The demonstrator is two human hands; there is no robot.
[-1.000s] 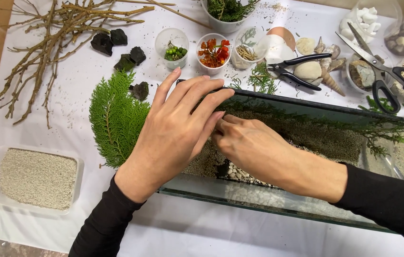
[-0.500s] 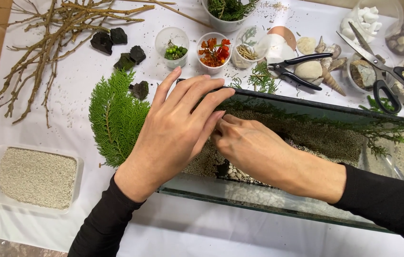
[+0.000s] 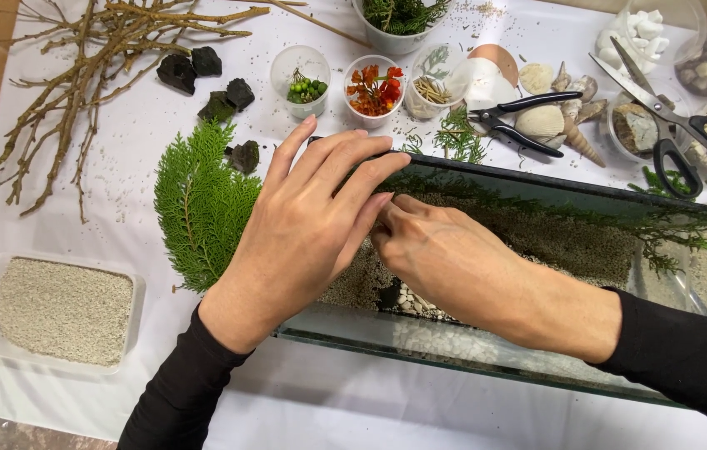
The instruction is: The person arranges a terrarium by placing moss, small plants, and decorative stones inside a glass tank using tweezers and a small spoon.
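Hands meet over a glass tank (image 3: 537,179) of dark sand: left hand (image 3: 307,225) spread flat, right hand (image 3: 445,258) fingertips hidden beneath it; slow, light presses would suit placing near white pebbles (image 3: 410,302).

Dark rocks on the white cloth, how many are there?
5. Two dark rocks lie by the bare branches, two sit lower right of those, and one touches the green fern sprig. The hands may hide more.
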